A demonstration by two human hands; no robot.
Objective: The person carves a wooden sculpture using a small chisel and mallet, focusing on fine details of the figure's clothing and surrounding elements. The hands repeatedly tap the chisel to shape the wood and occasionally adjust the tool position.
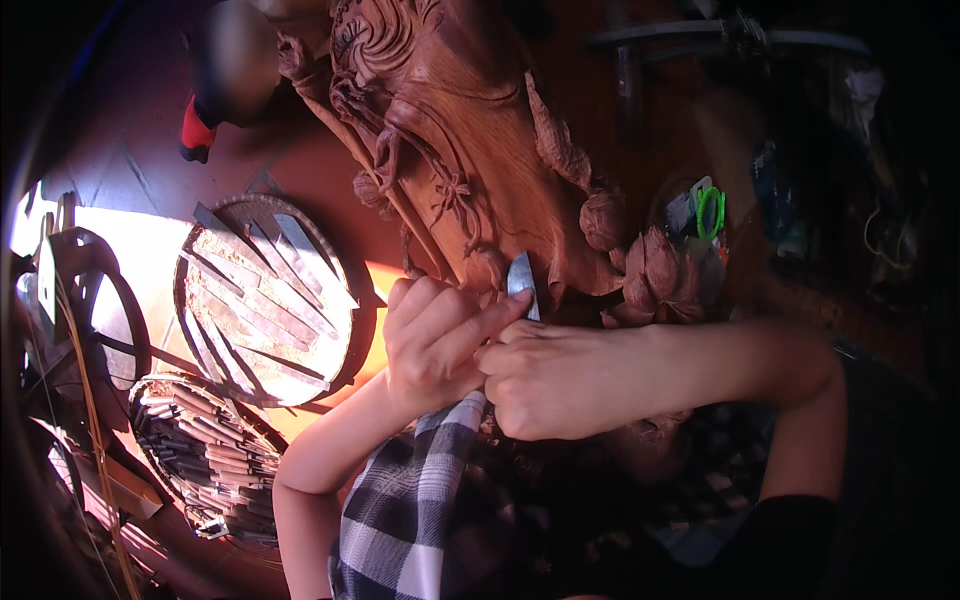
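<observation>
A carving knife (521, 280) with a short, broad steel blade points away from me, over the lower part of a large reddish-brown wood carving (490, 150). My right hand (545, 378) is closed in a fist at the blade's base, where its handle is hidden. Beside it my left hand (432, 335) has its fingers curled, and its thumb reaches across to the blade. What the left fingers hold, if anything, is hidden. Carved folds, a flower and bud shapes cover the wood. A black-and-white checked cloth (405, 500) lies below my hands.
At left, a round basket (350, 345) holds several flat metal blades. Nearer, a second basket (140, 395) is packed with handled tools. Carved wooden petals (662, 275) stand close to my right forearm. Farther right lies a bright green ring-shaped thing (710, 212).
</observation>
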